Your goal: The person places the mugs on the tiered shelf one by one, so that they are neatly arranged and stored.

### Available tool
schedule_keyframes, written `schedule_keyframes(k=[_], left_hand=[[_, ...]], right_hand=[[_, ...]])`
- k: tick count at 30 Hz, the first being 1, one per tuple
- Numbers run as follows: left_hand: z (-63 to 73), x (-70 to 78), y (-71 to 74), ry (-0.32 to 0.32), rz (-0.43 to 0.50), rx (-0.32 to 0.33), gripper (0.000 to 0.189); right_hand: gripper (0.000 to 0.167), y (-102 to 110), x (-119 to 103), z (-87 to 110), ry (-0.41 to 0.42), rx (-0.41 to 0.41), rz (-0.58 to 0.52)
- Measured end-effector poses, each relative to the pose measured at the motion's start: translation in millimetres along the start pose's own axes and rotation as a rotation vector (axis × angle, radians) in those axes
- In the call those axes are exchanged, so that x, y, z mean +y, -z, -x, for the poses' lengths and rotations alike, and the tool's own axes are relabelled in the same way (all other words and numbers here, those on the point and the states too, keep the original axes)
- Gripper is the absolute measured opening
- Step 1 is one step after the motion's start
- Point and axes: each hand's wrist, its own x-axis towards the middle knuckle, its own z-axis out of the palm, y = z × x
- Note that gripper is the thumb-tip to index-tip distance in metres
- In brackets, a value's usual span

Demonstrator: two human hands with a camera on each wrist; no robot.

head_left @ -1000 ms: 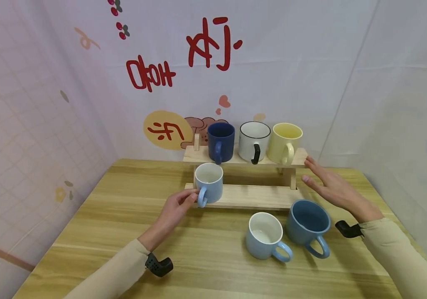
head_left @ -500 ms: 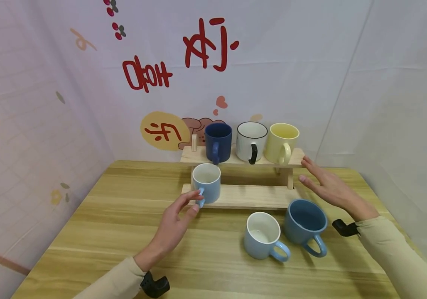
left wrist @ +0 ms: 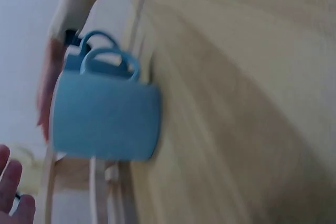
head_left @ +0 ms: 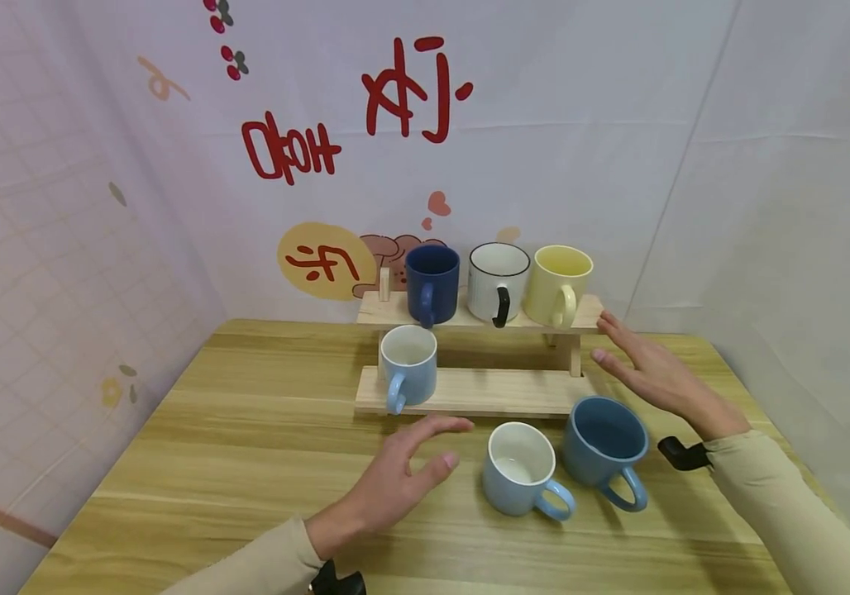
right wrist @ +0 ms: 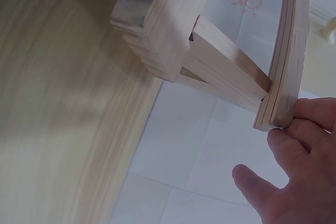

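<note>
My left hand [head_left: 388, 483] is over the table with thumb and fingers spread, holding nothing. Just right of its fingertips stands a light blue mug [head_left: 508, 487], white inside, its handle toward the front right; the left wrist view shows this mug [left wrist: 105, 116] close up. Another light blue mug [head_left: 419, 384] sits on the lower left of a two-tier wooden rack [head_left: 503, 390], handle facing front. My right hand [head_left: 651, 370] has its fingers extended, fingertips touching the right end of the rack's upper board [right wrist: 286, 85]. Below that hand is a larger grey-blue mug [head_left: 599, 450].
On the upper board stand a dark blue mug [head_left: 440, 285], a white mug [head_left: 488, 285] with black rim and handle, and a yellow mug [head_left: 550, 289]. A printed white cloth [head_left: 581, 99] hangs behind the wooden table [head_left: 246, 463].
My left hand has let go of the light blue mug on the lower shelf and moved right and toward me, near the other light blue mug. The right hand keeps its place at the rack.
</note>
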Motion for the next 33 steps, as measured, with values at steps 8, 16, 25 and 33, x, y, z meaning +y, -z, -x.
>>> schedule_keyframes(k=[8,16,25,33], left_hand=[[-7.2,-10.0,-24.0,-0.013,0.15,-0.25,0.036],[-8.7,-15.2,-37.5,-0.084,0.197,-0.428,0.035],[-14.5,-19.2,-53.4,0.01,0.184,-0.703,0.054],[-20.3,-25.0,-69.9,0.155,0.192,-0.754,0.057]], right_hand=[[0.072,0,-1,-0.1,-0.004,0.0,-0.008],[0.071,-1,0,-0.6,-0.008,0.002,-0.01],[0.073,-1,2,-3.6,-0.017,-0.018,-0.001],[0.073,-1,4,-3.5,-0.021,-0.017,0.001]])
